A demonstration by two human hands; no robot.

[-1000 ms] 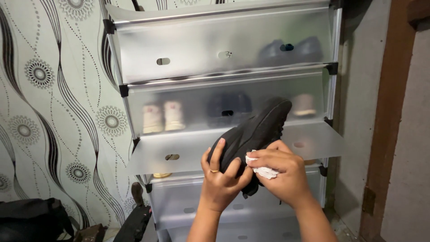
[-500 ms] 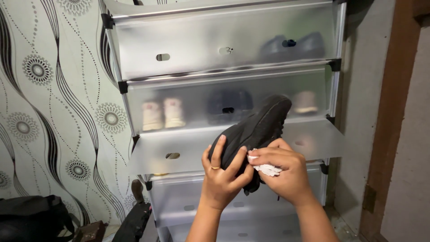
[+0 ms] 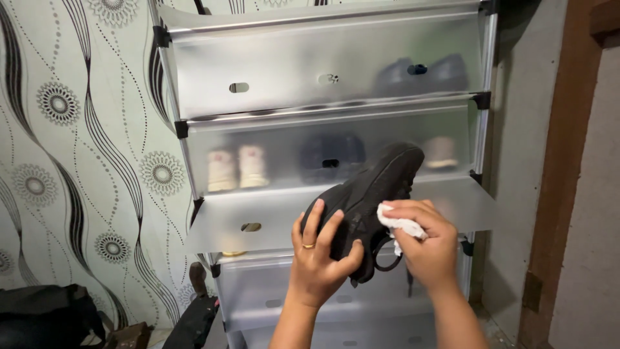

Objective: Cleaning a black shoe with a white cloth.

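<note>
Right now a black shoe is held up in front of a frosted plastic shoe cabinet, its toe tilted up toward the right. The shoe looks matte and soft, like suede or fabric, with a thick dark sole and a black lace loop hanging below. The left hand grips it from below and behind, fingers spread over the upper, a gold ring on one finger. The right hand is curled around a crumpled white cloth, pinching it against the side of the shoe.

Behind, the cabinet has translucent flip-down doors with small oval finger holes and thin metal rods joined by black corner pieces. One door hangs open just under the shoe. Blurred through the plastic show pale shoes at left and dark shoes above. Patterned wallpaper with swirls and round flowers covers the left wall; a black bag lies at lower left.
</note>
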